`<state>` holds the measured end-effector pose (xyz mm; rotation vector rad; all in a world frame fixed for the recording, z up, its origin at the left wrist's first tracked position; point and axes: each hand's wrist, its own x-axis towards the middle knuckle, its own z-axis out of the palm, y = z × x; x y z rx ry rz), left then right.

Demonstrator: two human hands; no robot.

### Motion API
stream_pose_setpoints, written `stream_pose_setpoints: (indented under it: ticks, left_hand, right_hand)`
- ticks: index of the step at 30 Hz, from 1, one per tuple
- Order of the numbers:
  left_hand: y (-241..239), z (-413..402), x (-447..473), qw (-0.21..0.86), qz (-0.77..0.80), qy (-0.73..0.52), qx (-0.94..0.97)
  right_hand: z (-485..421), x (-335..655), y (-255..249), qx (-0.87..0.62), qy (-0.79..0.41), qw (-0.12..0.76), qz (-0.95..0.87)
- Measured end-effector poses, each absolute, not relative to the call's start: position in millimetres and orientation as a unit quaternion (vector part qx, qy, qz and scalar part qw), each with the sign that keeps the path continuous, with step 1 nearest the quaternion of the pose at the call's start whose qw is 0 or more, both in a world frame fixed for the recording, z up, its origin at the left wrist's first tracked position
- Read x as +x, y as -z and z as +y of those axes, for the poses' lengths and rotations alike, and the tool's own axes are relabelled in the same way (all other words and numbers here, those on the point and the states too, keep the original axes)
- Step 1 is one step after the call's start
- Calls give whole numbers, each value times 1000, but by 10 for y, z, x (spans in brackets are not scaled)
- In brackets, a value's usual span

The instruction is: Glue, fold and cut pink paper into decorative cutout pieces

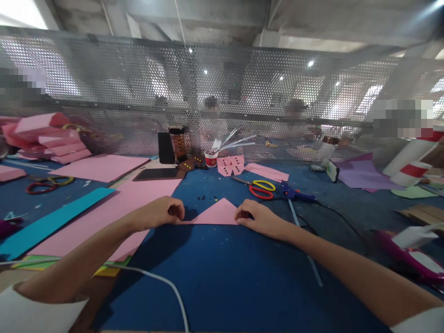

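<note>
A small pink sheet of paper (217, 214), folded to a triangle with its peak pointing away from me, lies on the blue table. My left hand (163, 212) pinches its left corner, thumb and fingers curled together. At the opposite corner my right hand (255, 217) is closed on the paper in the same way. The straight lower edge runs between both hands. Just beyond the right hand are scissors (262, 188) with red and yellow handles and a blue glue gun (300, 193). A pink paper piece with black dots (231, 165) stands farther back.
Large pink sheets (100, 219) and a teal strip (58, 219) cover the left side. A white cable (166, 280) crosses the front. A clear glue stick (314, 268) projects from the glue gun. Behind stand a paper cup (211, 160), a jar (178, 143) and a perforated metal screen (243, 83).
</note>
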<state>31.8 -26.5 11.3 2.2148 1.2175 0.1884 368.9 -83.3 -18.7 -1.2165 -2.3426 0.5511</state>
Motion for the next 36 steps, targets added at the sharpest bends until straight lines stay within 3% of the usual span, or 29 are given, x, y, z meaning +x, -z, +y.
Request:
stream_pose_setpoints:
  ticks: [7,13,18,27,36]
  left_hand:
    - [-162,-247,187,265,465,-52,843]
    - [-152,-402,416,242,442,-171,847]
    - [40,-522,691,224,366,-171,887]
    - [226,-466,688,153,333,-203,908]
    - [211,-487,661,149,327,-193,913]
  right_hand:
    - [-842,3673,164,-450,-197,215,-844]
    - [-863,3656,141,-454,-196,215,-842]
    - [-873,3645,133,-459,-179,211,-844]
    - [-889,3676,208,-409,-104,231,-877]
    - [-951,3639,154,-367,-18,166,-915]
